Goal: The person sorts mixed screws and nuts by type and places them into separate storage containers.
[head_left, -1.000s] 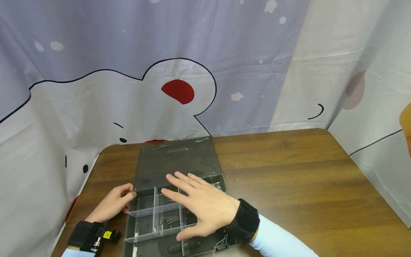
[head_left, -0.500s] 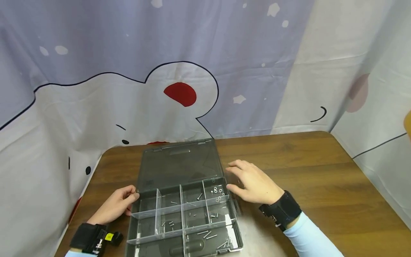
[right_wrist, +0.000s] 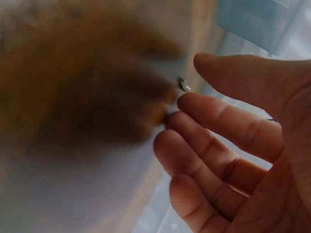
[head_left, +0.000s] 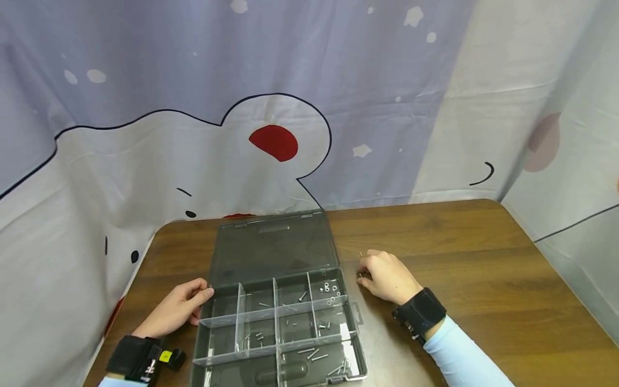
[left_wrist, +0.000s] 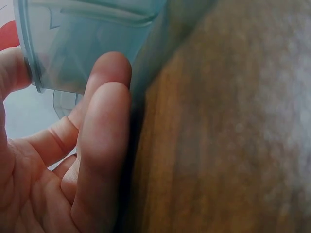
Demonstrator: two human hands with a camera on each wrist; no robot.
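A grey see-through compartment box [head_left: 278, 352] lies on the wooden table with its lid [head_left: 275, 247] folded back. My left hand [head_left: 176, 306] grips the box's left edge: in the left wrist view the thumb [left_wrist: 14, 73] bears on the rim while the fingers [left_wrist: 104, 121] lie along the outer wall. To the right of the box, my right hand [head_left: 389, 277] is low over the table, thumb and fingertips apart. A small metal piece [right_wrist: 183, 85] shows between its thumb and index finger in the right wrist view. Two tiny screws, one a thin screw [head_left: 360, 254], are by its fingertips.
Clear dividers [head_left: 256, 314] split the box. Several screws [head_left: 316, 355] lie in the front right compartment and small nuts [head_left: 327, 287] in the back right one. A latch [head_left: 358, 313] juts from the right side. A printed curtain [head_left: 193, 150] hangs behind the table.
My right hand has moved from above the box out to the right and down to the table by the tiny screws. The left hand stays at the box's left edge.
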